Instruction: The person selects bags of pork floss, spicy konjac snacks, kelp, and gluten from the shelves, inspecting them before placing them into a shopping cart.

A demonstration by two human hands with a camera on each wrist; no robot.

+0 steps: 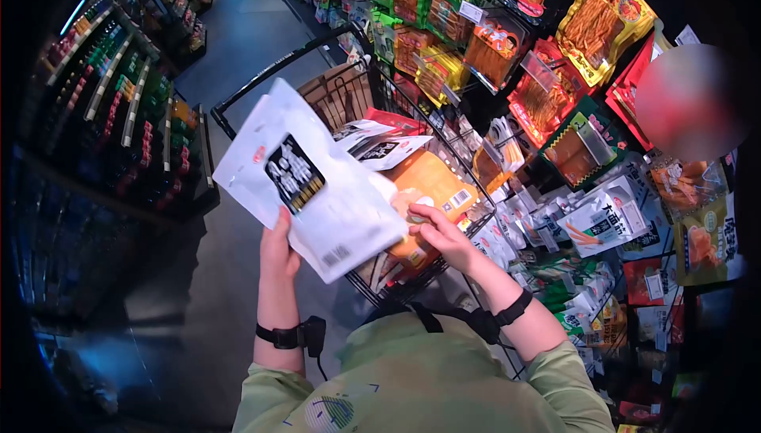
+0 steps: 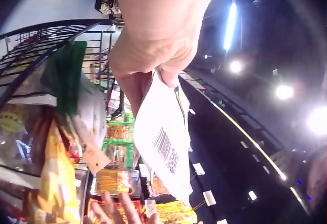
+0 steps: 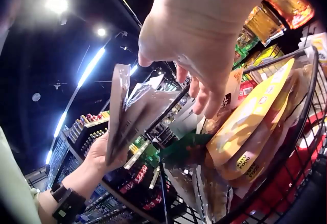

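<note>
My left hand grips a white pouch by its edge, thumb on the face with the black label. The pouch is tilted above the shopping cart, and a barcode shows near its lower corner. In the left wrist view, the fingers pinch the same white pouch from above. To the right of it, my right hand hovers over the cart with loosely bent fingers and nothing between them. Just beyond those fingertips in the right wrist view stands an orange pouch in the cart.
Several more packets lie in the black wire cart, along with a brown cardboard box. Hanging snack packets fill the rack close on the right. Across the aisle floor, shelves of bottles stand on the left.
</note>
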